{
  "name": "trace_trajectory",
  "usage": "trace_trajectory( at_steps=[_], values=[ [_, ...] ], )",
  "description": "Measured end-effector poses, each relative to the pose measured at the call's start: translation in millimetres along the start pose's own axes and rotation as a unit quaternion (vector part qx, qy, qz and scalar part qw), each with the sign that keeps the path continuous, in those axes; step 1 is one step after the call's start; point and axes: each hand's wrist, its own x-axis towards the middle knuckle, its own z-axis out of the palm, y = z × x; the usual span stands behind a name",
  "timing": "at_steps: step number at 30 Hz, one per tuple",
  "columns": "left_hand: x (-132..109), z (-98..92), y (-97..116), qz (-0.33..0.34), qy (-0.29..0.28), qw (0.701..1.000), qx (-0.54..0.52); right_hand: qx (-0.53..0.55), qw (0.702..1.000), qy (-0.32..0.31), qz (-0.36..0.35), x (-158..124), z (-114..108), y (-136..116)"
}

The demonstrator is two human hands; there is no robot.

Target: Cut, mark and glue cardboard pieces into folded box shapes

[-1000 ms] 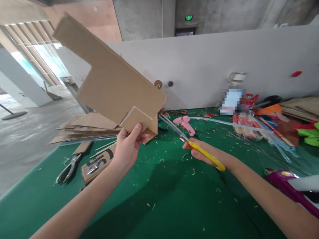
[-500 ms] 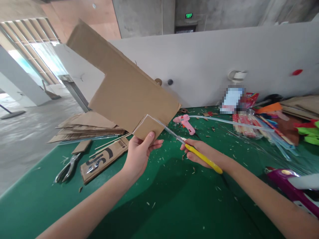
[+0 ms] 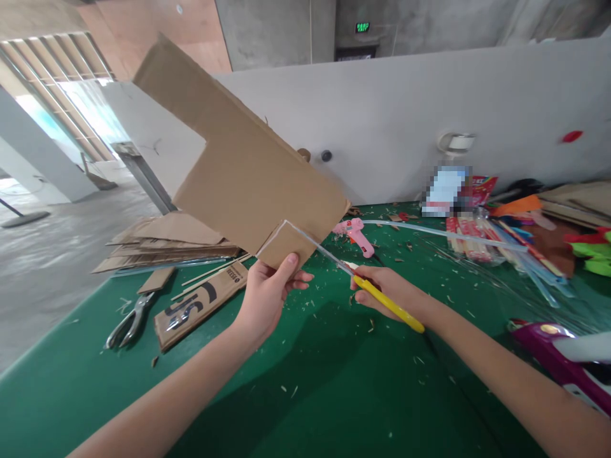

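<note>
1. Your left hand (image 3: pixel 268 296) pinches the cardboard sheet (image 3: pixel 243 165) by its lower corner, raised above the green table (image 3: pixel 305 394).
2. Your right hand (image 3: pixel 389 294) grips the yellow-handled scissors (image 3: pixel 363 286), blades along the drawn line.
3. Beyond lie a pink glue gun (image 3: pixel 354 234) and stacked cardboard (image 3: pixel 162 245).

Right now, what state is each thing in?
brown cardboard sheet: held up, tilted, by left hand at its lower corner.
yellow-handled scissors: gripped in right hand, blades at the sheet's marked line.
pink glue gun: lying on green table.
metal pliers: lying flat, untouched.
</note>
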Motion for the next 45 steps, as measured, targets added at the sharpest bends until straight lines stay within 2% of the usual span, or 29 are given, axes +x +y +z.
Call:
trace_trajectory(
  at_steps=[9, 18, 31, 45],
  values=[
    [-1, 0.4, 2, 0.005, -0.002, 1.0, 0.013, -0.023, 0.999, 0.025, 0.003, -1, -2, -2],
    [-2, 0.3, 3, 0.028, -0.01, 0.999, 0.032, -0.093, 0.995, 0.025, 0.015, -3, -4, -13],
    [-3, 1.6, 4, 0.019, -0.016, 1.0, 0.011, -0.164, 0.984, 0.07, -0.015, -3, -2, -7],
    [-5, 3.1, 4, -0.005, -0.014, 1.0, -0.008, -0.186, 0.978, 0.091, -0.037, -5, -1, -8]
  ],
)
